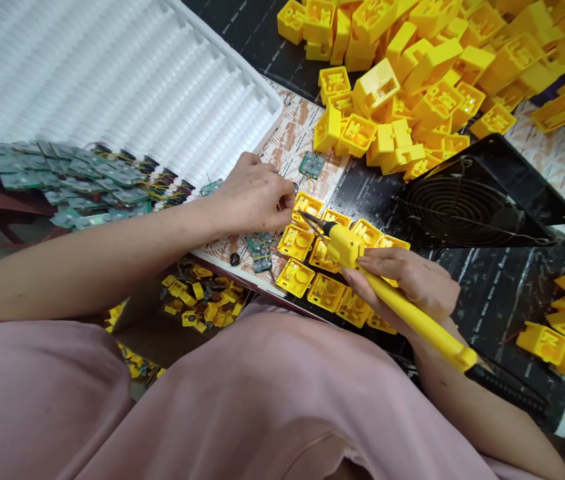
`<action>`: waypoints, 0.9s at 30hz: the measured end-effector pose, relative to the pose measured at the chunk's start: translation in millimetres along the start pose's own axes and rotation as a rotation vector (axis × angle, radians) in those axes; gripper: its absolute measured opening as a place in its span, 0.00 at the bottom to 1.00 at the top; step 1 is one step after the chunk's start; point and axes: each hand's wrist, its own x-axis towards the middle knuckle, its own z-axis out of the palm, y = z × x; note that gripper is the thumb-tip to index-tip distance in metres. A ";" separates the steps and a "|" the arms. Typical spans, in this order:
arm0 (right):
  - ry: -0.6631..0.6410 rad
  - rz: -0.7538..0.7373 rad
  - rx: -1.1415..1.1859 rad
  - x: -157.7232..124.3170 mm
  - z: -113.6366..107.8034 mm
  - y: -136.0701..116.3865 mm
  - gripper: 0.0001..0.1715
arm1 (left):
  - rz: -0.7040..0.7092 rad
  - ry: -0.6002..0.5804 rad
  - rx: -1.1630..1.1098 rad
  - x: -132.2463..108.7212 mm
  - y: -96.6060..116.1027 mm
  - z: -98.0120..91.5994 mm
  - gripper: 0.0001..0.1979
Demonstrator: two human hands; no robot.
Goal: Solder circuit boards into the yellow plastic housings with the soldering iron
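My right hand (pixel 407 280) is wrapped round a yellow-handled soldering iron (pixel 387 293), its black cord trailing from the rear end. The iron's dark, thin tip points left, over the upper-left yellow housings. Close to that tip, my left hand (pixel 259 197) has thumb and forefinger pinched together; what they hold, if anything, is too small to make out. Rows of open yellow housings (pixel 296 277) lie face up under and beside the tool. Some show round speaker grilles inside, and my right hand hides part of the rows.
A white ribbed tray (pixel 112 73) sits at upper left, with stacked circuit boards (pixel 72 173) and wires along it. Loose boards (pixel 312 165) lie near my left hand. Yellow cases (pixel 412 87) are heaped behind, beside a black fan (pixel 462 193). Below the table edge is a box of small yellow parts (pixel 202 297).
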 end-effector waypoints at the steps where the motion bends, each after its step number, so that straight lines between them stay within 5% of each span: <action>1: -0.007 -0.004 0.001 1.0 0.3 -0.2 0.13 | 0.003 0.001 -0.002 0.4 -0.3 0.2 0.13; 17: -0.072 -0.074 -0.045 10.8 -3.7 -4.2 0.10 | -0.037 -0.077 0.028 6.6 3.5 -5.6 0.10; 27: -0.006 0.075 -0.013 -5.5 -22.6 -0.6 0.15 | -0.023 -0.100 0.018 8.9 2.7 -9.4 0.11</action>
